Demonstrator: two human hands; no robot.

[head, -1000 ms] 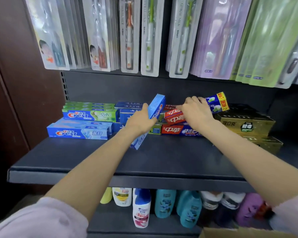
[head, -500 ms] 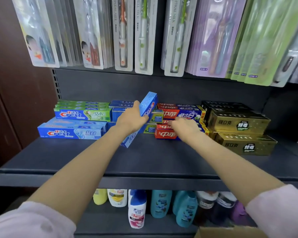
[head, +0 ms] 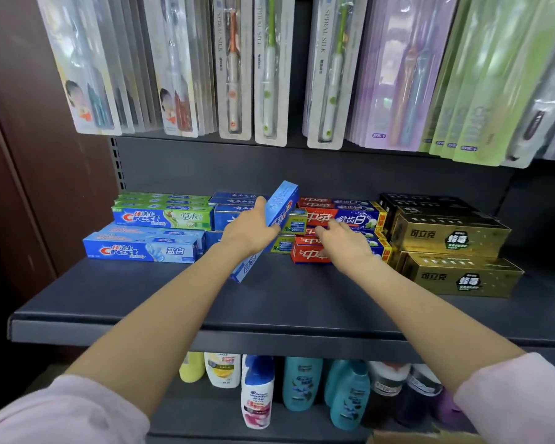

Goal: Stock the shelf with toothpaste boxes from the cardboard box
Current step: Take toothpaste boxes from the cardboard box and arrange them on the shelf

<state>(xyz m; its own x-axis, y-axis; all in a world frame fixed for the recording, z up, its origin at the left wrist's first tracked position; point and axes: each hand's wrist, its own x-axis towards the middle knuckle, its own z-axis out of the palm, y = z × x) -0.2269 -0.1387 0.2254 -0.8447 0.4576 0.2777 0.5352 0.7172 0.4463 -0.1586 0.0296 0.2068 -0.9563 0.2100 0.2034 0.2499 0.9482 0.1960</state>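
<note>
My left hand (head: 249, 230) grips a light blue toothpaste box (head: 279, 206), held tilted with its far end up, above the dark shelf (head: 269, 302). My right hand (head: 345, 243) rests flat on the stack of red and blue toothpaste boxes (head: 337, 217) in the middle of the shelf, its fingers spread over the front lower box. Only a corner of the cardboard box (head: 410, 439) shows at the bottom edge.
Blue and green Crest boxes (head: 148, 233) are stacked on the left, gold boxes (head: 449, 245) on the right. Toothbrush packs (head: 269, 68) hang above. Shampoo bottles (head: 257, 392) stand on the lower shelf. A brown panel (head: 29, 155) borders the left.
My right hand has set a red and blue box on the middle stack and dropped to the lower front box. My left hand has kept the tilted blue box nearly still.
</note>
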